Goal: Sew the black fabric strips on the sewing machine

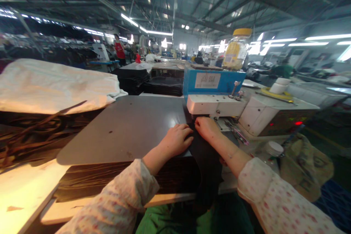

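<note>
A dark, flexible sheet piece (205,157), which looks like leather, runs from the machine's front edge down over the table edge towards my lap. My right hand (207,128) is closed on its upper end, close under the white machine head (214,105); the fingertips are partly hidden. Beside it, my left hand (177,139) lies with fingers bent a little and thumb apart. Its fingertips rest at the sheet's left edge, its palm over the smooth grey metal plate (137,124). Below the plate is a stack of brown sheets (109,179).
Behind the head rises a blue machine housing (189,80) with a yellow-lidded jar (236,51) on top. At right stand a control box (276,117), small scissors (237,131) and a cloth bag (307,164). White cloth (55,84) covers brown strips at left. Dark stacks (164,86) lie behind.
</note>
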The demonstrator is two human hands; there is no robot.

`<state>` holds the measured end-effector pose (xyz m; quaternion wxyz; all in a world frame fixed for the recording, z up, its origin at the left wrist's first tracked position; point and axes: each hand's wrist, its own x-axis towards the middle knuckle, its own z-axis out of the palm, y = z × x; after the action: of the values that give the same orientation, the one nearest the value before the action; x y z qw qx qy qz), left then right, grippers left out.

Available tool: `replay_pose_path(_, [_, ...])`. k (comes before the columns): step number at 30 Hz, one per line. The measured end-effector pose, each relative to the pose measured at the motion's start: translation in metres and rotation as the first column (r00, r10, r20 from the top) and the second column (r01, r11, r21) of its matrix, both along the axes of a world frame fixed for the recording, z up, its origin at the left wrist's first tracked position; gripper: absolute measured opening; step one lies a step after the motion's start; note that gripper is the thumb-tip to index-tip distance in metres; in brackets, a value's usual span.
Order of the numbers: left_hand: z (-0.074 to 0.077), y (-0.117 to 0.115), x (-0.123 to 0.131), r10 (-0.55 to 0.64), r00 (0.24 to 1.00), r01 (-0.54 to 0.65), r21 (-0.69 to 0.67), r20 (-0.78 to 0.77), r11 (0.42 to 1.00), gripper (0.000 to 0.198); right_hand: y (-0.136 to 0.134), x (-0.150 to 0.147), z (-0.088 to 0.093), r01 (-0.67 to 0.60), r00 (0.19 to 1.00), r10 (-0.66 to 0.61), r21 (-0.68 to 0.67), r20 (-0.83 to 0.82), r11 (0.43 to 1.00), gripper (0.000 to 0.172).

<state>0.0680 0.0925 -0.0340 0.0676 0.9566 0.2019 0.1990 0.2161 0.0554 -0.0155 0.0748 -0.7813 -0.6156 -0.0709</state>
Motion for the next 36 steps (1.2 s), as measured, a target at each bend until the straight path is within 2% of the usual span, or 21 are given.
replay_pose_path(8, [-0.002, 0.003, 0.002, 0.012, 1.0, -0.012, 0.015, 0.002, 1.0, 0.028, 0.002, -0.002, 0.001, -0.022, 0.999, 0.022, 0.005, 0.05, 1.0, 0.025])
replay_pose_path(18, [-0.007, 0.007, 0.003, -0.017, 0.999, 0.018, -0.022, 0.047, 1.0, 0.028, -0.007, 0.006, -0.014, -0.029, 0.999, 0.031, 0.102, -0.018, 0.994, 0.022])
replay_pose_path(36, [-0.005, 0.007, 0.002, -0.031, 0.999, 0.032, -0.033, 0.038, 0.999, 0.028, -0.007, 0.007, -0.019, -0.043, 0.997, 0.051, 0.147, -0.052, 0.988, 0.023])
